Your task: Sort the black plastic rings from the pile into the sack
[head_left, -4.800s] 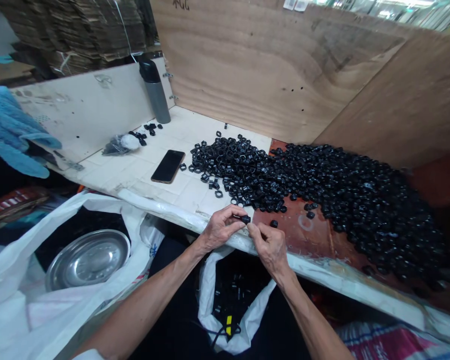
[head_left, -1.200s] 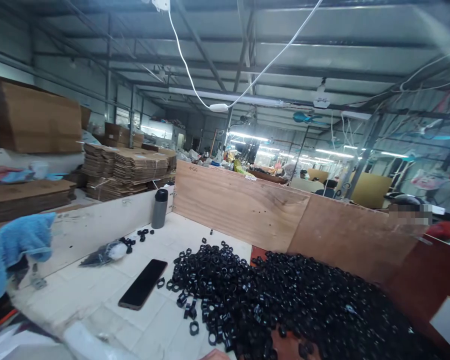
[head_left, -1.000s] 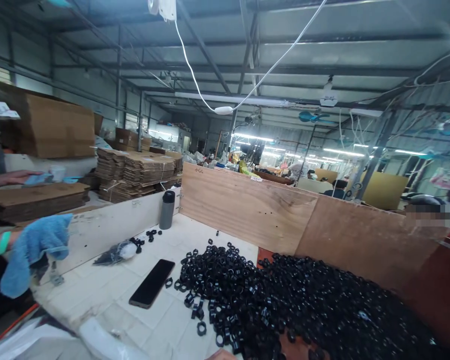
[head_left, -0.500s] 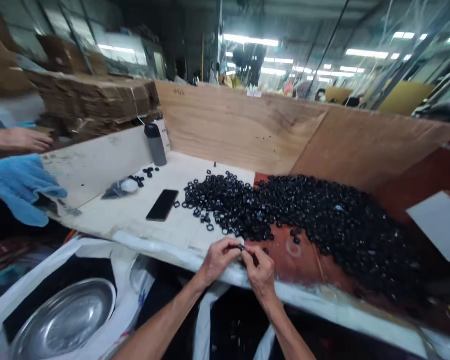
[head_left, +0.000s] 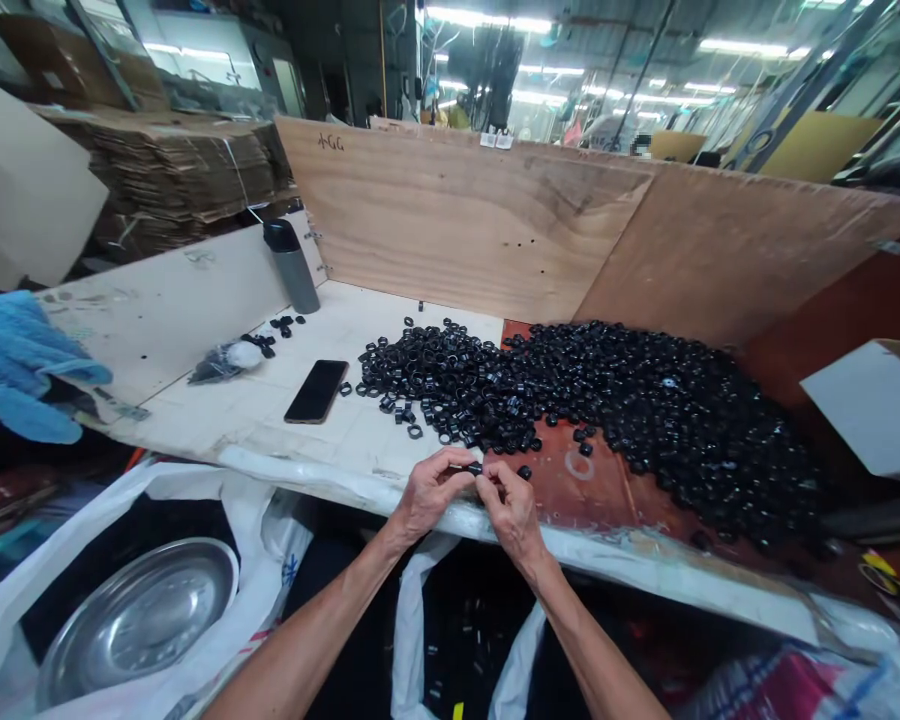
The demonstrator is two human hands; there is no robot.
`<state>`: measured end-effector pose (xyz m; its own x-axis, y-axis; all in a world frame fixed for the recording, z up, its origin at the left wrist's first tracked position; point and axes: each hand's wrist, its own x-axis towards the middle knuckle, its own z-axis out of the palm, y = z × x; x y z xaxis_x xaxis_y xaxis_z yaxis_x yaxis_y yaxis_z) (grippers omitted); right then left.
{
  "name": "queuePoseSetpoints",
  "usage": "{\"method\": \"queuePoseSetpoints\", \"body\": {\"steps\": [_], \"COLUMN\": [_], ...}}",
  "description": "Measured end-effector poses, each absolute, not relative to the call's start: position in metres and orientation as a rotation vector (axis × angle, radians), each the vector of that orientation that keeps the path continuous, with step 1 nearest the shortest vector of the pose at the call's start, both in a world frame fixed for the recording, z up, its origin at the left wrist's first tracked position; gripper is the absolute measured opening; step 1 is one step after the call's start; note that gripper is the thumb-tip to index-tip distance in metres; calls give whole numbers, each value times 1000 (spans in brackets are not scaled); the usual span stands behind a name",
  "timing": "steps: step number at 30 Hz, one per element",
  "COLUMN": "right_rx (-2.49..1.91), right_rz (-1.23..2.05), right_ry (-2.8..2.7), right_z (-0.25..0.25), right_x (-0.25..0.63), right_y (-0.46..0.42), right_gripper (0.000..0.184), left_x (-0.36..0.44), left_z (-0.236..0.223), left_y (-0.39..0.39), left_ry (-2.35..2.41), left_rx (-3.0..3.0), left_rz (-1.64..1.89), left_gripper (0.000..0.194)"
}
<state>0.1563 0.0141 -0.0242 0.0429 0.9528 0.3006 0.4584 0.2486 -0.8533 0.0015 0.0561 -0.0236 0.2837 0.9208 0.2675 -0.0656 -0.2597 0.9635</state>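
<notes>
Over the table's padded front edge, my left hand and my right hand meet fingertip to fingertip. Between them they pinch one small black part, mostly covered by the fingers; its exact shape is hard to make out. Just beyond lies a pile of small black rings on the white board. It runs on to the right into a larger heap of small black parts on the red-brown surface. One loose black piece rests beside my right fingers.
A phone, a plastic bag and a grey bottle stand or lie left. Wooden boards wall the back. Below the edge are a white sack holding a metal bowl and an open bag. A white box sits right.
The view has shifted slightly, and the scene looks sharper. Both hands stay together on the small black part. The other person's hand at the far left is out of view.
</notes>
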Motion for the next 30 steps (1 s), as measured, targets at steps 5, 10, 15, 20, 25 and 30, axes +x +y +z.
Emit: {"method": "queuePoseSetpoints", "body": {"steps": [5, 10, 15, 20, 25, 30], "right_rx": [-1333, -1541, -1621, -1532, -1383, -1264], "right_rz": [720, 210, 95, 281, 747, 1019], "right_ry": [-1698, -1594, -1706, -1736, -1570, -1263], "right_z": [-10, -8, -26, -29, -22, -25], "right_x": [160, 188, 211, 200, 178, 167], "right_y": [-2, -4, 12, 13, 18, 28], "right_gripper": [29, 21, 23, 22, 17, 26], "left_x": [-20, -36, -14, -4, -2, 1], "left_z": [2, 3, -25, -30, -32, -38], "left_y": [39, 56, 93, 89, 72, 68], "left_ry": [815, 1128, 1551, 1402, 1090, 987], "left_rx": [1501, 1828, 2063, 2259, 2124, 1991], "left_rz": [894, 868, 1005, 927, 1028, 1040], "left_gripper": [23, 19, 14, 10, 14, 27]}}
